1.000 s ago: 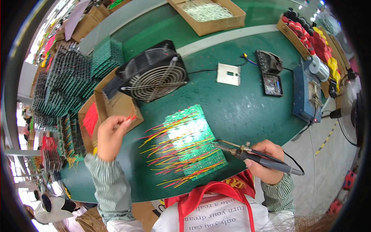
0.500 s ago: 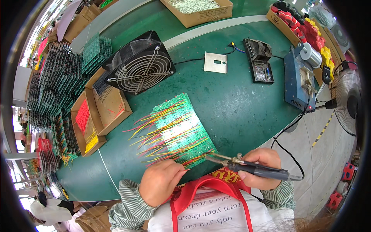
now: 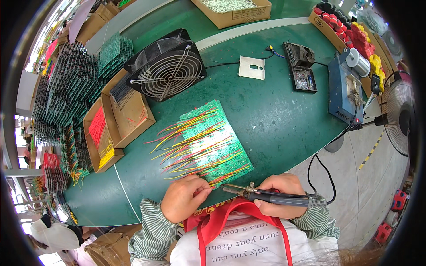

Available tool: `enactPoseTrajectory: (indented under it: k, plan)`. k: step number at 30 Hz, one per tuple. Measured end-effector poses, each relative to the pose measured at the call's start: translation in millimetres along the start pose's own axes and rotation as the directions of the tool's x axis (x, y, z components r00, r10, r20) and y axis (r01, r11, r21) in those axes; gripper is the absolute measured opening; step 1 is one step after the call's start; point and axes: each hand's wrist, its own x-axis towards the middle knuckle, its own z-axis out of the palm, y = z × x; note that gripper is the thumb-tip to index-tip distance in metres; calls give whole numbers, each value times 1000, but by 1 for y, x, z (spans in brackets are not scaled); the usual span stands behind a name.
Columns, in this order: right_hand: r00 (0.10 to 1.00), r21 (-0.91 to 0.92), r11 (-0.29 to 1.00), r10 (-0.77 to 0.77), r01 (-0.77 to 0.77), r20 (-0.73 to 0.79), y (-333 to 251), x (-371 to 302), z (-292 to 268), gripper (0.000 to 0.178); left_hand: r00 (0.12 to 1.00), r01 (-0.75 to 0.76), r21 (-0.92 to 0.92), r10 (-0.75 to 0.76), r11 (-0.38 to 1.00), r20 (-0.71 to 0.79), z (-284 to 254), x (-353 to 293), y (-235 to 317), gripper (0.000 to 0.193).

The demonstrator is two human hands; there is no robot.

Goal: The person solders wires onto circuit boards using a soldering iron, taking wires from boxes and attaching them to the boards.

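A green circuit board panel [image 3: 237, 148] lies on the table in front of me, with rows of red and yellow wires [image 3: 179, 153] sticking out over its left side. At the panel's near edge my left hand [image 3: 185, 198] is closed, thumb and forefinger pinching a red wire whose end is mostly hidden by the fingers. My right hand [image 3: 284, 190] grips the grey handle of a soldering iron [image 3: 282, 199] with a metal feed tube on top. Its tip points left, close to the panel's near edge and just right of my left fingertips.
Left of the panel stand cardboard trays [image 3: 133, 135] of red, yellow and dark wires, below a black fan [image 3: 171, 68]. Stacked boards [image 3: 73, 84] fill the far left. To the right are a blue soldering station [image 3: 341, 88] with a solder reel [image 3: 357, 62], a black box [image 3: 304, 80] and a metal plate [image 3: 251, 68].
My right hand has brought the soldering iron left and its tip closer to my left fingertips. The left hand keeps its pinch at the panel's near edge. The whole view has shifted slightly.
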Motion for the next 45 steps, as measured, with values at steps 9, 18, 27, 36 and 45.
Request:
enactPoseTrajectory:
  k: [9,18,27,36,45]
  plan:
    - [999,-10,1000,16,-16,29,-2,6,0,16,1000,8,-8,-8,1000,3,1,1,-3,10]
    - [998,-6,999,-48,48,-29,-1,0,-8,17,998,-10,48,14,999,-68,-1,-3,8,8]
    - [996,-5,999,-37,37,-83,4,-13,-18,19,977,-120,186,149,975,-150,15,9,23,8]
    - [999,6,1000,10,-10,-50,6,-7,-15,19,990,-78,148,94,986,-107,17,15,21,10]
    - [998,18,1000,-22,23,-53,4,-7,-21,18,982,-102,181,128,978,-140,19,16,22,9]
